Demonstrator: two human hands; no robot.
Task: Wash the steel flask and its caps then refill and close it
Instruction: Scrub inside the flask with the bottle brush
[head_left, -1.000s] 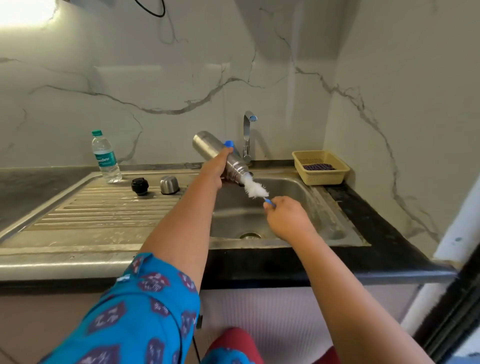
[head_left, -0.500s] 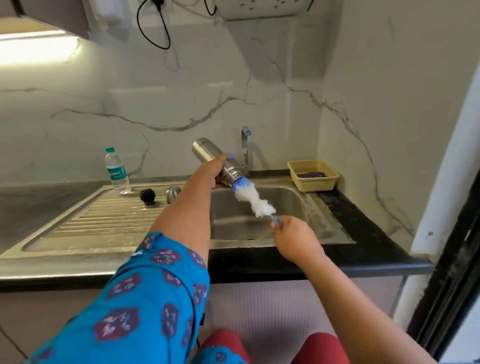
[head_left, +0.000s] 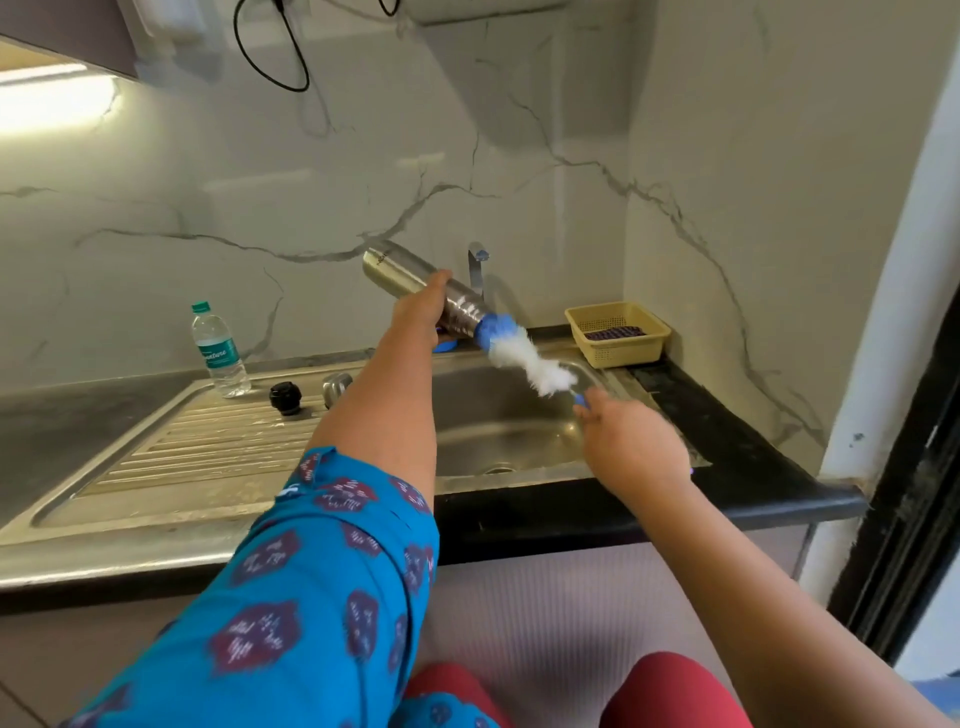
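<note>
Brush (head_left: 524, 358) farther out of flask (head_left: 415, 283)

A plastic water bottle (head_left: 220, 351) stands upright at the back of the drainboard (head_left: 171, 447). Over right, a yellow basket (head_left: 617, 332) sits on the black bench (head_left: 737, 457), something dark inside.

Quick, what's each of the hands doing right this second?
Left hand: grips the steel flask, tilted over the sink.
Right hand: holds the bottle brush by its blue handle.
</note>
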